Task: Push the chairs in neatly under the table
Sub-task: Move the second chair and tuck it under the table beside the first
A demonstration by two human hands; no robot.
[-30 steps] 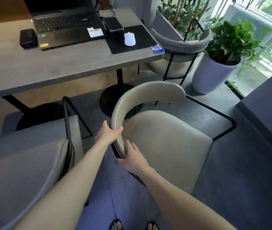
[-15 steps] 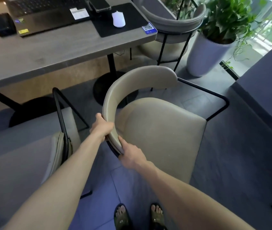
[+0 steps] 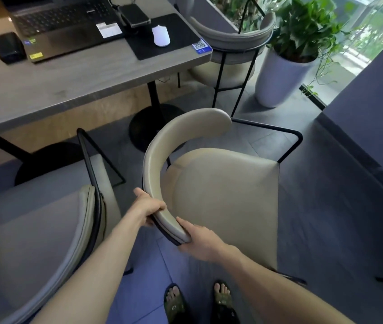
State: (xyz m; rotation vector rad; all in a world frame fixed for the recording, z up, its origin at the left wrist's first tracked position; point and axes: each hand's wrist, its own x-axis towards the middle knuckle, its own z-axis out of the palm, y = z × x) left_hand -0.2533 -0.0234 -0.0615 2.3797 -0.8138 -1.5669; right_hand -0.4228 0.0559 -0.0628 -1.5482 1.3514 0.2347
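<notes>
A beige padded chair [image 3: 223, 197] with a curved backrest and a black metal frame stands in the middle of the floor, turned sideways to the grey table [image 3: 73, 83]. My left hand [image 3: 148, 208] grips the near part of the backrest from the left. My right hand [image 3: 199, 239] holds the backrest's near end from below and the right. A second chair [image 3: 38, 232] of the same kind stands at the left, its seat partly under the table edge.
On the table lie a laptop [image 3: 61, 26], a phone [image 3: 134, 15], a white mouse [image 3: 161, 36] on a black mat and a small black box [image 3: 10, 47]. The table's round base [image 3: 153, 125] is ahead. A third chair [image 3: 232, 43], a white planter [image 3: 281, 76] and a dark wall [image 3: 373, 118] stand right.
The chair has turned a little and sits nearer to me. My right hand has slid to the end of the backrest. My feet have come into view.
</notes>
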